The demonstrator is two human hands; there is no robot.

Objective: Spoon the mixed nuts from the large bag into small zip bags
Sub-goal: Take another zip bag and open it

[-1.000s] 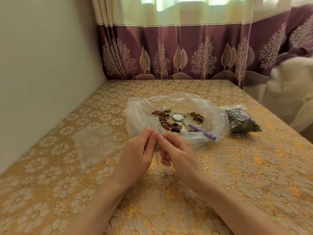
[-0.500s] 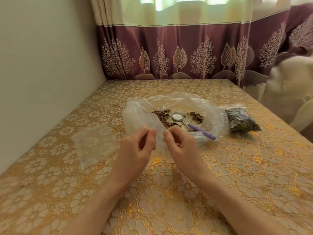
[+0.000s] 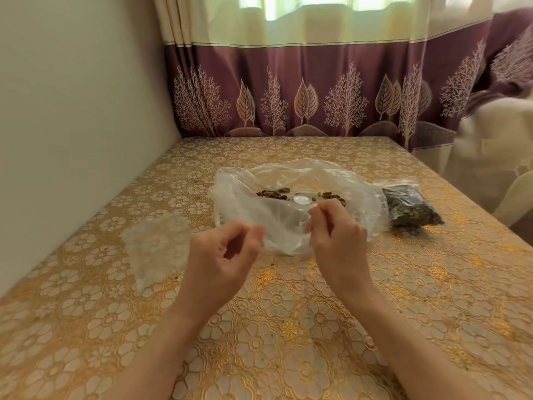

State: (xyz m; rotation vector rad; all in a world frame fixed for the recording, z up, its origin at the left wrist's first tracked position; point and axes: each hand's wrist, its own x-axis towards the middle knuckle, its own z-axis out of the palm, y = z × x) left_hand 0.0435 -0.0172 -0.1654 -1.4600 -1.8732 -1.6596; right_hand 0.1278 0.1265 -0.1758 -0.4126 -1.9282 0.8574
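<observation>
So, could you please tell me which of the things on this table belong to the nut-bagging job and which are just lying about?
Part of the job:
- small zip bag, pinched by left hand and right hand
- large bag with mixed nuts
- spoon in the large bag
- filled zip bag
- empty zip bag, flat on the table

Just lying about:
- tablecloth
- curtain

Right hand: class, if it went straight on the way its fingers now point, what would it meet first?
The right hand would probably meet the large bag first: its plastic wall, then likely the spoon bowl and nuts inside. Depth is unclear.
</observation>
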